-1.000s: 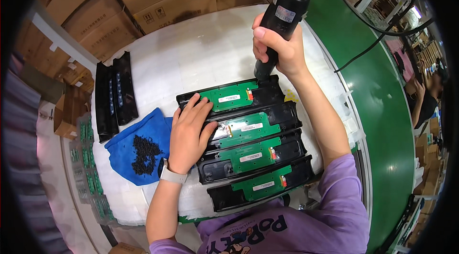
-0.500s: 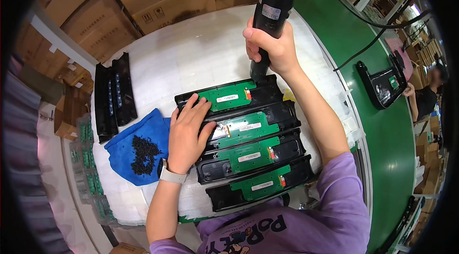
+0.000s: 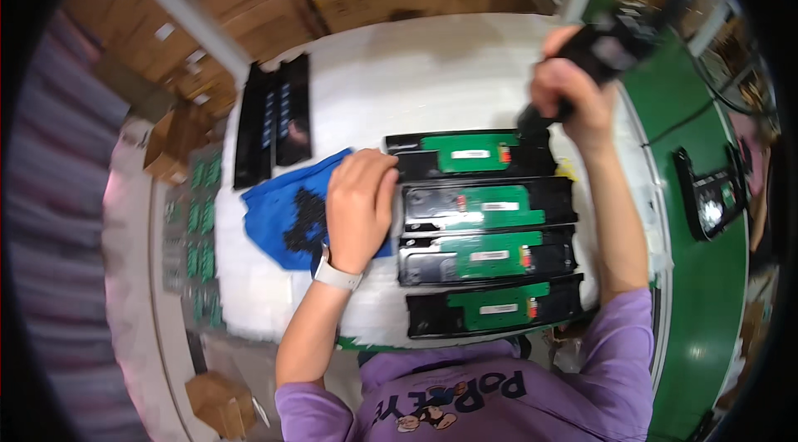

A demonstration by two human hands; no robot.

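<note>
In my right hand is a black electric screwdriver, tilted and smeared by motion. Its tip end sits by the right end of the farthest black panel, where a green circuit board lies; contact cannot be made out. My left hand, wearing a watch with a pale strap, rests at that panel's left end, over the edge of a blue cloth. Its fingers lie together, loosely bent, the thumb apart. Small black screws are heaped on the cloth, partly behind the hand.
Three more black panels with green boards, among them a near one, are lined up toward me. Two dark strips lie far left. Circuit boards in clear trays flank the table's left side. A black housing sits on the green surface at right.
The view has shifted, so the table appears farther right. My right hand has swung the screwdriver into a rightward tilt. My left hand has drawn leftward off the far panel's board, its fingers closer together.
</note>
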